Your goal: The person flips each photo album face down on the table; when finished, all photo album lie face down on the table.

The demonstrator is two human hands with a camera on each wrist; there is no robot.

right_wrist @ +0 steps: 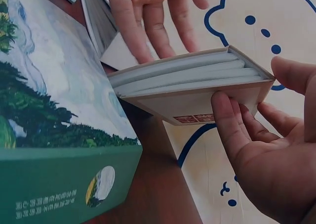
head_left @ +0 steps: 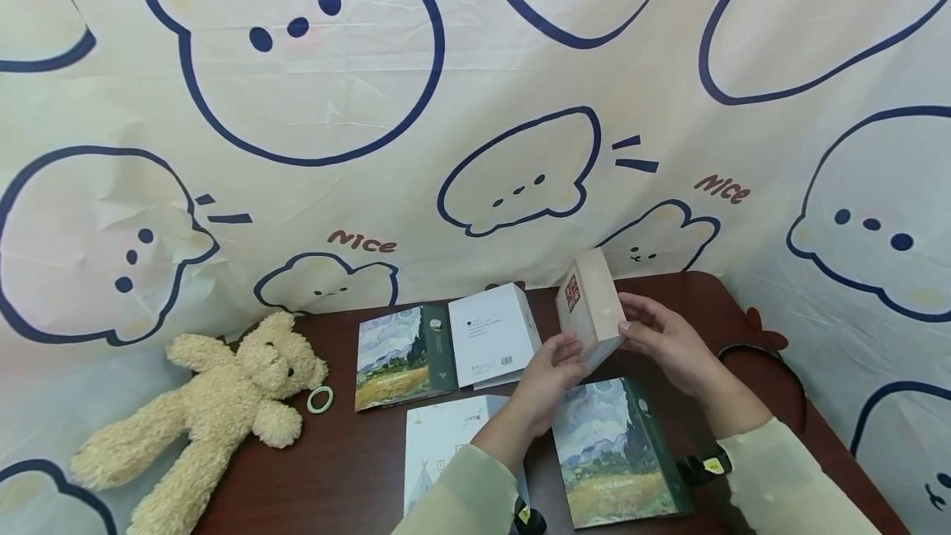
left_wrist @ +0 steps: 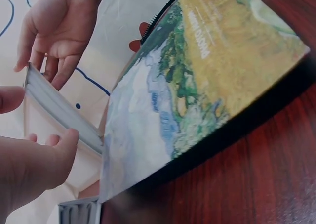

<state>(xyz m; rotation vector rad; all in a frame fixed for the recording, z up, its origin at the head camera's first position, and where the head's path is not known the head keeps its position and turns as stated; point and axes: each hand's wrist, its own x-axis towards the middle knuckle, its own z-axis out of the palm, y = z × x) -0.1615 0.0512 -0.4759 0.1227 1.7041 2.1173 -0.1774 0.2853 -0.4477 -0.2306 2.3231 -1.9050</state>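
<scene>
A beige album (head_left: 594, 304) with a red square print on its cover stands tilted at the back right of the table. My right hand (head_left: 664, 345) pinches its right edge near a lower corner, thumb and fingers on opposite sides, as the right wrist view shows. On the other side is my left hand (head_left: 546, 382), its extended fingers (right_wrist: 158, 28) right at the cover. White page edges (right_wrist: 192, 70) show along the album's side. Below both hands lies a photo album (head_left: 617, 452) with a painted landscape cover and green spine.
A white album (head_left: 494, 337) and a second landscape album (head_left: 401, 357) lie at the back. Another white book (head_left: 438, 444) is partly hidden by my left sleeve. At left are a teddy bear (head_left: 223, 411) and a pale green ring (head_left: 320, 400). A patterned cloth (head_left: 520, 89) hangs behind.
</scene>
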